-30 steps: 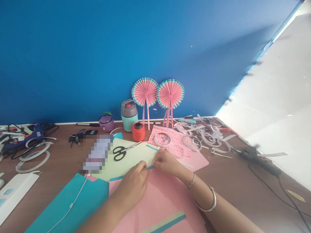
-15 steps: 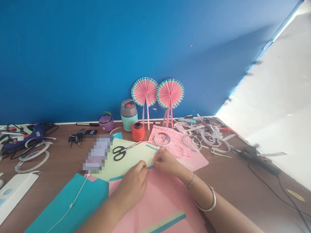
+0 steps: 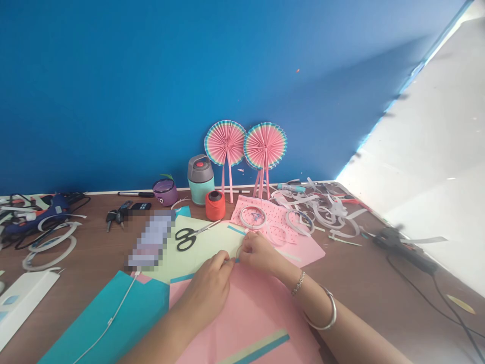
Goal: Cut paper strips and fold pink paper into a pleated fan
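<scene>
A large pink sheet of paper point(image 3: 257, 303) lies in front of me, with a blue strip along its far edge and a yellow-and-blue band near its near edge. My left hand point(image 3: 212, 283) rests on the sheet, fingers curled together at the far edge. Beside it, my right hand point(image 3: 259, 253) is closed in a pinch at the same edge, above the blue strip. A thin curved rim shows by its fingertips; the rest is hidden by the fingers. Pale green paper point(image 3: 204, 253) lies beyond, with black-handled scissors point(image 3: 189, 238) on it.
Two pink pleated paper fans point(image 3: 226, 144) lean on the blue wall. Near them stand a mint flask point(image 3: 201, 184), a red spool point(image 3: 215, 206) and a purple cup point(image 3: 165, 193). Tape rolls point(image 3: 253, 217) and paper scraps point(image 3: 329, 207) lie right. Teal paper point(image 3: 109, 313) and a phone point(image 3: 151, 240) lie left.
Both hands stay nearly in place at the far edge of the pink paper. The fingers of my left hand have shifted slightly to the right, closer to my right hand.
</scene>
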The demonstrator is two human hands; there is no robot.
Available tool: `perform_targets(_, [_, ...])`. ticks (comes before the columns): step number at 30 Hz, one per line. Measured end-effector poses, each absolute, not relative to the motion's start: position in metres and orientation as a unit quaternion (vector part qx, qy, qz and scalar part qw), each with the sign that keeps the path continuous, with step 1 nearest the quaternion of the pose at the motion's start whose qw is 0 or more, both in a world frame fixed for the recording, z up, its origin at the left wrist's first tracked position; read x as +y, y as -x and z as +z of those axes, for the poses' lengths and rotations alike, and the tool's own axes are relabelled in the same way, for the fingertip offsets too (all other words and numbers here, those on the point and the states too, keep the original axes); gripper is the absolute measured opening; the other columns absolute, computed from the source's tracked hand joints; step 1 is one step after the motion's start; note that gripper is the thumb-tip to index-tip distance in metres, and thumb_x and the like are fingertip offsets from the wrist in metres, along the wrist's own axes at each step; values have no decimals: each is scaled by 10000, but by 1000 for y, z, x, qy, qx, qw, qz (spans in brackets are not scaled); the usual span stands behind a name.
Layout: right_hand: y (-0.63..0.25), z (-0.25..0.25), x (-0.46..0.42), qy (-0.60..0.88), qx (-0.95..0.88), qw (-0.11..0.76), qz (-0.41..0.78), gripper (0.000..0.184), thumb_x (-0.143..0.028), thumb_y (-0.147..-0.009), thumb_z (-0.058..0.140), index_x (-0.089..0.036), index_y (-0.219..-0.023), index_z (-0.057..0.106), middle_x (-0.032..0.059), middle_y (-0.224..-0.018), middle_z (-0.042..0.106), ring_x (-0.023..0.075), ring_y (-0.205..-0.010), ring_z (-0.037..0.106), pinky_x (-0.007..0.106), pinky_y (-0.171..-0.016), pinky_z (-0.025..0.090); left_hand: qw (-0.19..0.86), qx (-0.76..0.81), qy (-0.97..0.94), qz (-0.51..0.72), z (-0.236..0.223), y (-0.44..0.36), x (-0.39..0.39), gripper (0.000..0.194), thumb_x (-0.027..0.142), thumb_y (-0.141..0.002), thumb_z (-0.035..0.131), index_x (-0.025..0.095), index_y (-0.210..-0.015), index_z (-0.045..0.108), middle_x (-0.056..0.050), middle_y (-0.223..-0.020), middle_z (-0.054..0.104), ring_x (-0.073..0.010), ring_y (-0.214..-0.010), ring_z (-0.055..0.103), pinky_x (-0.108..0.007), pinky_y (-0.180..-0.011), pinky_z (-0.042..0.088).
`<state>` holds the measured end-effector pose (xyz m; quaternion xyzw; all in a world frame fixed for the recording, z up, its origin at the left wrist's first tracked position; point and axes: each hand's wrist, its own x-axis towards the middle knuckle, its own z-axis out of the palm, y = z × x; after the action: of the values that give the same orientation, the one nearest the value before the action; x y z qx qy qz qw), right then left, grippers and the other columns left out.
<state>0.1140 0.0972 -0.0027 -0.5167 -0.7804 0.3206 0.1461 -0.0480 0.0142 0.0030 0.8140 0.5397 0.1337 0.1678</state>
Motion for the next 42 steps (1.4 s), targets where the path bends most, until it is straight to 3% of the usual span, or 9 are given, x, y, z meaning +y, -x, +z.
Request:
perform_targets(6, [-115, -4, 98, 506, -787, 151, 321, 188, -128, -648, 510, -163, -500, 399, 7, -689, 467, 145, -728, 415, 241, -618, 311, 158, 546, -815, 109, 6, 44, 14, 337, -3, -841, 300, 157, -924, 584, -75, -994, 539, -181, -820, 553, -316, -733, 473])
perform_targets(22, [-120, 9, 93, 535, -783, 136, 286, 157, -90, -627, 551, -165, -514, 473, 35, -706, 554, 195, -831, 471, 269, -697, 359, 99, 537, -837, 39, -3, 40, 13, 427, -60, -791, 267, 132, -1038, 557, -96, -984, 541, -212, -839, 505, -371, -755, 468])
perform_targets(35, [-129, 3, 99, 539, -775, 141, 299, 198, -174, -627, 559, -179, -493, 414, 13, -644, 483, 169, -739, 440, 242, -580, 330, 100, 548, -830, 30, -2, 39, 11, 438, -74, -754, 284, 146, -1012, 561, -93, -993, 548, -215, -842, 514, -362, -755, 461])
perform_targets(42, [-128, 5, 99, 543, -778, 130, 288, 196, -144, -620, 555, -179, -490, 414, 24, -648, 493, 179, -747, 446, 254, -594, 335, 96, 546, -832, 30, -3, 39, 11, 437, -71, -756, 280, 146, -1007, 565, -95, -998, 550, -206, -830, 502, -354, -747, 463])
